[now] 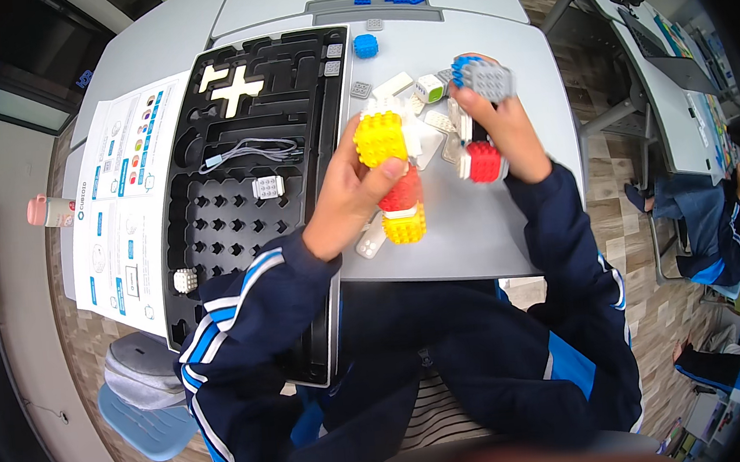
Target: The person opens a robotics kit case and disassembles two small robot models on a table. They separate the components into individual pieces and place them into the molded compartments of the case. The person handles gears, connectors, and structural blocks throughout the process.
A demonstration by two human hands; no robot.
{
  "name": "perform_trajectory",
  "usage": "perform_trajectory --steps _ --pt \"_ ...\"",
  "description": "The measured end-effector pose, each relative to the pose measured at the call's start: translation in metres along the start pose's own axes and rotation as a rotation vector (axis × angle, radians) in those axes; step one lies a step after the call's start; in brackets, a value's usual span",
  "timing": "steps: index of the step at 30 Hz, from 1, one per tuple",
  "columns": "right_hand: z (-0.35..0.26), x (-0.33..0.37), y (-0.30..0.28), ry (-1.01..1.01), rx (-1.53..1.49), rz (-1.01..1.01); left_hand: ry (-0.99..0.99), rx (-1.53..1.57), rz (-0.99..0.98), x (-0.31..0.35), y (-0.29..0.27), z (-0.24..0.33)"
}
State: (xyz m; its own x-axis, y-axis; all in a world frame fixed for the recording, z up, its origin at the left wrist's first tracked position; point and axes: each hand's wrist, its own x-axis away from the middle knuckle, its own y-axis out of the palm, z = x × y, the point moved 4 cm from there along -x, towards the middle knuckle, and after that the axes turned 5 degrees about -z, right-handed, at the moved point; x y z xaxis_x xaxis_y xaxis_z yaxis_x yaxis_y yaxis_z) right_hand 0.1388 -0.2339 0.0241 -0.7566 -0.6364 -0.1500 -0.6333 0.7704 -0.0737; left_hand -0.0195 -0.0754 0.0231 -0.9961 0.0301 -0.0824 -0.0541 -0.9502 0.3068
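The left hand [345, 194] is closed around a stacked block assembly [393, 176], thumb across its front. The assembly stands roughly upright above the grey table [510, 219]: a studded yellow cube on top, a red block in the middle, a yellow block with a white band at the bottom. The right hand [502, 131] grips a second cluster [484, 111], just to the right: a grey studded plate with blue blocks at the far end, and a red cube at the near end. How these parts join is probably hidden by the fingers.

Between and beyond the hands, loose white and grey pieces [415, 95] lie on the table. A blue cube [365, 46] sits farther away.

To the left, a black moulded tray [209, 201] holds a coiled grey cable [253, 151], a white cross-shaped part [232, 86] and small white cubes. Farther left lies a white instruction sheet [120, 191] with blue panels and coloured icons. A pink bottle [50, 211] stands at the far left.
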Motion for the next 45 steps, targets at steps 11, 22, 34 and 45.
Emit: perform_trajectory --steps 11,22,34,45 --pt "0.053 -0.157 -0.091 0.129 1.163 -0.074 -0.103 0.560 0.129 -0.011 -0.021 -0.021" --pt "0.036 -0.126 -0.058 -0.440 1.239 0.169 -0.153 0.540 0.113 -0.009 -0.027 -0.035" --pt "0.031 0.040 0.056 -0.141 0.317 -0.354 -0.238 0.203 -0.060 0.013 -0.006 -0.043" --pt "0.053 0.071 0.045 -0.237 0.352 -0.419 -0.304 0.299 -0.079 0.013 -0.004 -0.048"
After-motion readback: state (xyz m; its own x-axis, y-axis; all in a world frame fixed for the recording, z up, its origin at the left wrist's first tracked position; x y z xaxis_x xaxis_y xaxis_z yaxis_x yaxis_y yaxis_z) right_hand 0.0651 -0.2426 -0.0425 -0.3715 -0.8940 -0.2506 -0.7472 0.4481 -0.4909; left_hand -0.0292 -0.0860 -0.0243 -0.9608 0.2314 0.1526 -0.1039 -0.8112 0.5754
